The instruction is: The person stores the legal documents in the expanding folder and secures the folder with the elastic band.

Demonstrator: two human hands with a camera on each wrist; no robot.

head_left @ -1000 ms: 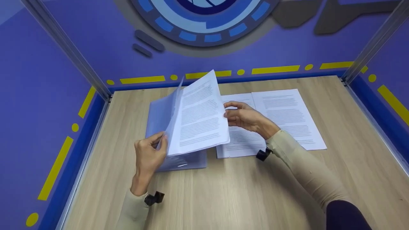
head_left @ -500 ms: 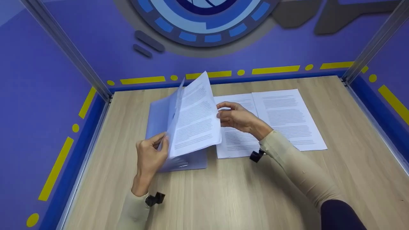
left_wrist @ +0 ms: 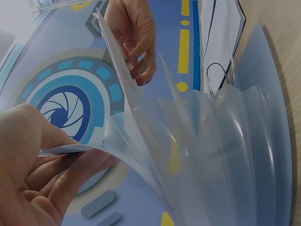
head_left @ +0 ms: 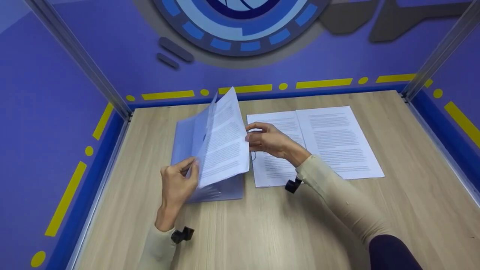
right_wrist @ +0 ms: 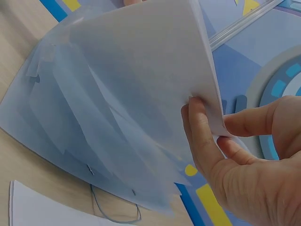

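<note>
A translucent bluish expanding file (head_left: 185, 133) stands fanned at the table's left, its clear accordion pockets (left_wrist: 221, 136) spread. My left hand (head_left: 178, 183) pinches the file's front edge between thumb and fingers. A stack of printed sheets (head_left: 225, 146) leans upright against the file's front pocket; its lower left part lies behind or within clear plastic. My right hand (head_left: 272, 140) pinches the stack's right edge, with the thumb on one face and fingers on the other in the right wrist view (right_wrist: 244, 136). A thin elastic cord (right_wrist: 115, 219) hangs in a loop from the file.
Two more piles of printed paper lie side by side on the wooden table (head_left: 243, 232): a left pile (head_left: 279, 170), partly under my right hand, and a right pile (head_left: 337, 142). Blue panels (head_left: 112, 56) wall in the back and sides.
My right hand has moved left with the sheets' edge, so the stack stands narrower and closer to the file. More of the left paper pile shows. The left hand has hardly moved.
</note>
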